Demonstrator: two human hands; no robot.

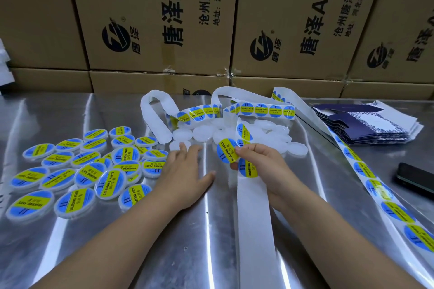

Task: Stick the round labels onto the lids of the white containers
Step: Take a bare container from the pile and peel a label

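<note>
My right hand [258,162] pinches a round blue-and-yellow label [226,149], partly peeled from the white backing strip [253,213] that runs toward me. My left hand [185,171] lies flat on the metal table with fingers spread, its fingertips reaching toward a plain white container [178,145]. A heap of unlabelled white containers [234,135] sits just behind both hands. Several labelled containers [77,171] lie spread out on the left. More of the label strip [265,110] loops over the white heap, and another length [385,195] trails down the right side.
Cardboard boxes [164,19] form a wall along the back of the shiny steel table [199,241]. A stack of flat dark-blue cartons [368,124] lies at the right, and a black phone [415,178] rests near the right edge.
</note>
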